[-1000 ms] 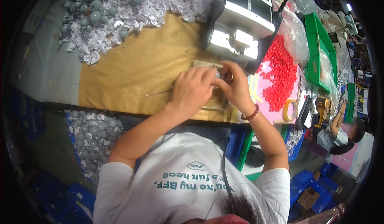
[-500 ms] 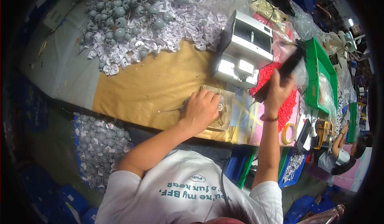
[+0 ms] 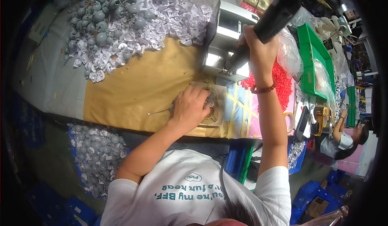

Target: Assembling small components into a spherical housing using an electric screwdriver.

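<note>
My right hand [image 3: 263, 58], with a beaded bracelet at the wrist, is wrapped round a black electric screwdriver [image 3: 278, 16]. Its narrow tip slants down to the front of a silver box-shaped machine [image 3: 227, 38], which looks like a screw feeder. My left hand [image 3: 190, 107] rests with curled fingers on a small grey part [image 3: 210, 99] set in a clear, square fixture [image 3: 220, 107]. A thin wire [image 3: 159, 112] sticks out to the left from under that hand. Most of the grey part is hidden by my fingers.
A heap of white plastic pieces [image 3: 161, 22] and grey round housings [image 3: 101, 16] covers the far left. Right of the machine lie red small parts [image 3: 283, 84] and a green tray [image 3: 307, 60]. A tape roll [image 3: 289, 123] sits near the front edge. A co-worker [image 3: 343, 139] sits far right.
My right hand has carried the screwdriver left and away from me, over the red parts, to the machine's front. My left hand stays on the grey part. The whole view has shifted slightly.
</note>
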A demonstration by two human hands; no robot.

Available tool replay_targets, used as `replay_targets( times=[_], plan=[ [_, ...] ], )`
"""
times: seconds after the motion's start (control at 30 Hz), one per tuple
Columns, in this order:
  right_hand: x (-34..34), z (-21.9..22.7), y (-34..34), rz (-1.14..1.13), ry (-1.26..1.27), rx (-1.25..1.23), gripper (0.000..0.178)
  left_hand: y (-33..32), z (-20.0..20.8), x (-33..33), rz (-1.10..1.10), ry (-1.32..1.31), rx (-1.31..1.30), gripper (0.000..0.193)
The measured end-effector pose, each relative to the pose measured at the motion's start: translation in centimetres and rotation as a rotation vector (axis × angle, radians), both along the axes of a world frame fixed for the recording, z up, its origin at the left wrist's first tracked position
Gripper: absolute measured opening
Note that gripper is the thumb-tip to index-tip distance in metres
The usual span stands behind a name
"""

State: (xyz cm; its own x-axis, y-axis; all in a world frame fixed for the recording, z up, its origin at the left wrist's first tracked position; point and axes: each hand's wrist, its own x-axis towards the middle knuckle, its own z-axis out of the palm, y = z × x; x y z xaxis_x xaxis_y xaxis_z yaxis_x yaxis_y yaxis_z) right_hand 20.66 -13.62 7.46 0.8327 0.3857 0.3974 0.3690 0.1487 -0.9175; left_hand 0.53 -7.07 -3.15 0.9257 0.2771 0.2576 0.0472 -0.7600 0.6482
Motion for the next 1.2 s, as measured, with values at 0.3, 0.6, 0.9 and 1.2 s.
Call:
replay_targets(
  times=[0.3,0.6,0.9,1.2],
  plan=[
    [-7.7,-0.7,-2.8,0.193,0.216,-0.017,0.069,-0.1,-0.5,0.1,0.023,-0.03,0.034,0.036],
    [-8.5,-3.6,-3.7,0.281,0.096,-0.012,0.054,-0.2,-0.8,0.2,0.031,-0.076,0.031,0.034],
    [-9.1,-5.6,-5.1,0.364,-0.057,-0.092,0.05,0.5,-0.5,0.2,-0.017,-0.065,-0.007,0.035],
    [-9.5,-6.4,-5.0,0.299,0.017,-0.088,0.037,0.3,-0.4,0.3,-0.011,-0.051,-0.011,0.033]
  ],
)
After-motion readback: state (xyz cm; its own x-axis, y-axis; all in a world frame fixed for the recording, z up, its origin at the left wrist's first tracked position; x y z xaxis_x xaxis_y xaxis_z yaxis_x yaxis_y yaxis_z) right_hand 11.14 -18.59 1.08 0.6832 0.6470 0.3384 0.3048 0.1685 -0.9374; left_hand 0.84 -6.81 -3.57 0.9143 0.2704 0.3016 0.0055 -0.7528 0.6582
